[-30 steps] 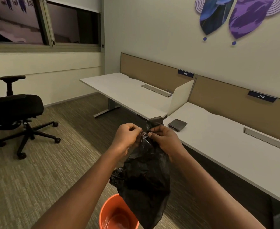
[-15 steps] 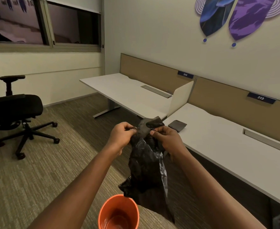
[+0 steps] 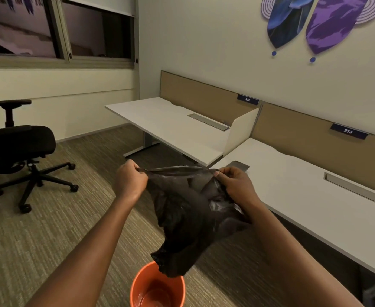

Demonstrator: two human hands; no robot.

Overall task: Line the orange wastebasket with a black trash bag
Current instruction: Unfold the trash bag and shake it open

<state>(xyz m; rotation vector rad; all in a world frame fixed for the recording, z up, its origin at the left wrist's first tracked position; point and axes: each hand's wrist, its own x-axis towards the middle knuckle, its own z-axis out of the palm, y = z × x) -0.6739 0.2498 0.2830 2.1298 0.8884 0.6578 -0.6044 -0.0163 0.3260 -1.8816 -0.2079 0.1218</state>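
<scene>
A black trash bag hangs in the air in front of me, its top edge stretched wide between both hands. My left hand pinches the left end of that edge. The right end is gripped by my right hand. The bag's crumpled lower end dangles just over the rim of the orange wastebasket, which stands on the carpet at the bottom centre with nothing visible inside.
A long white desk with tan partition panels runs along the right; a dark flat object lies on it behind my right hand. A black office chair stands on the carpet at left. Windows are at upper left.
My hands have moved apart, pulling the bag's top edge from a bunched pinch into a wide stretch. The bag's lower end now hangs over the wastebasket's rim.
</scene>
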